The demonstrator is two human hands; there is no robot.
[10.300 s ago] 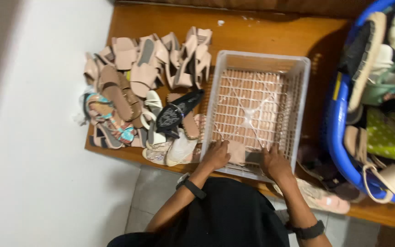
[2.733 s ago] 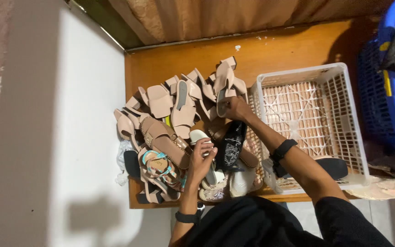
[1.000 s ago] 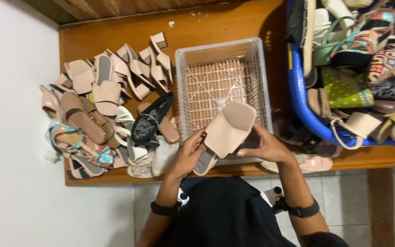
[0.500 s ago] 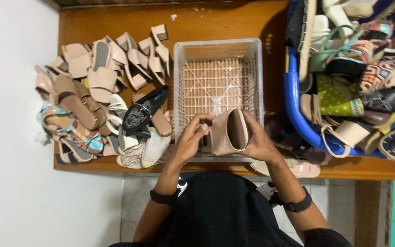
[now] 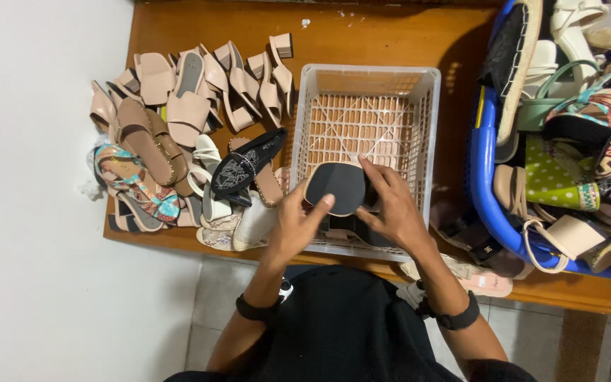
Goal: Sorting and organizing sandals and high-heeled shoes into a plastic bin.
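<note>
Fingers of left hand (image 5: 297,225) and right hand (image 5: 390,206) clamp a shoe (image 5: 339,188), sole up, over the basket (image 5: 429,134).

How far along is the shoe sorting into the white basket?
Early. Done: little, since the white plastic basket shows mostly bare bottom. In hand: left hand and right hand hold a shoe with its dark sole up over the basket's near end, above something dark already inside. Left: the heap of beige sandals and the black flat shoe on the wooden table, plus the full blue tub.
</note>
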